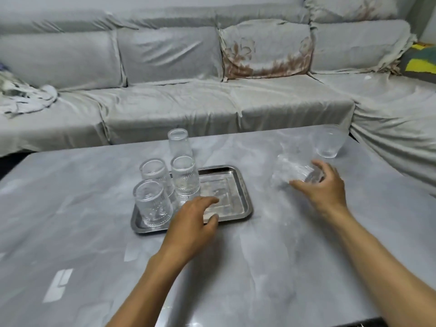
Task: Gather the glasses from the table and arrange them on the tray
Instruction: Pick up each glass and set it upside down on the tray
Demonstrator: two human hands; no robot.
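Observation:
A steel tray [238, 182] lies on the grey marble table. Several clear glasses stand upside down on its left half: one at the front [152, 205], two in the middle [155, 174] [185, 177] and one at the back edge [179, 142]. My left hand [194, 220] hovers over the tray's front rim with fingers apart, holding nothing. My right hand [323, 185] grips a tilted, blurred glass [292, 172] just above the table to the right of the tray. Another glass [329, 142] stands upright near the table's far right corner.
A grey-covered sofa [188, 95] runs behind the table and wraps round on the right. A floral cushion [266, 50] leans on its back, crumpled cloth [26, 95] lies at its left end, and a yellow-green fabric [420, 62] sits at far right.

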